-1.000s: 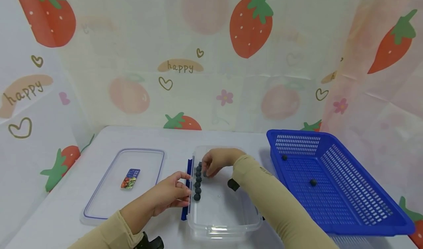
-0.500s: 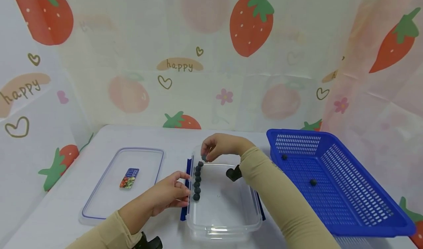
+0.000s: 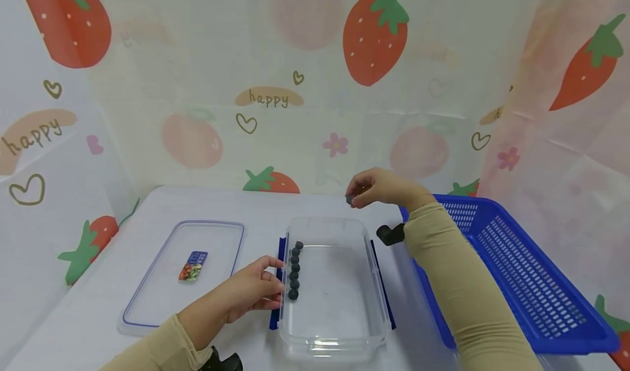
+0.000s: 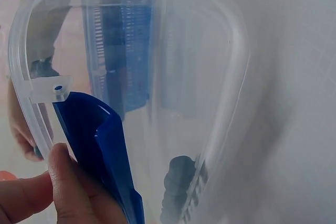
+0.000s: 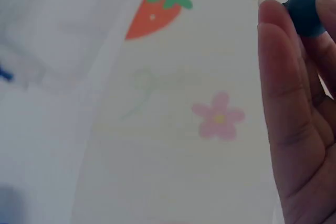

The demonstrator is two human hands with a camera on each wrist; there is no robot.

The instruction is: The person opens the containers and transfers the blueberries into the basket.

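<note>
My right hand (image 3: 379,187) pinches a blueberry (image 5: 305,11) between thumb and fingertips, raised beyond the far right corner of a clear plastic box (image 3: 339,305). The berry's small crown shows in the right wrist view. Along the left wall inside the box, several blueberries (image 3: 293,284) form a line from near to far. My left hand (image 3: 256,286) holds that same side of the box from outside. In the left wrist view its thumb and fingers grip at the rim beside a blue latch flap (image 4: 100,145), which hangs unfastened.
To the left lies the box's clear lid (image 3: 135,323) with a blue seal and a colourful label (image 3: 193,266). A blue perforated basket (image 3: 576,342) stands at the right, partly behind my right arm. A strawberry-print cloth (image 3: 315,141) closes off the back.
My right hand has lifted out of the box with the blueberry and moved up, back and right. Its forearm now covers the basket's left part. The left hand keeps its place.
</note>
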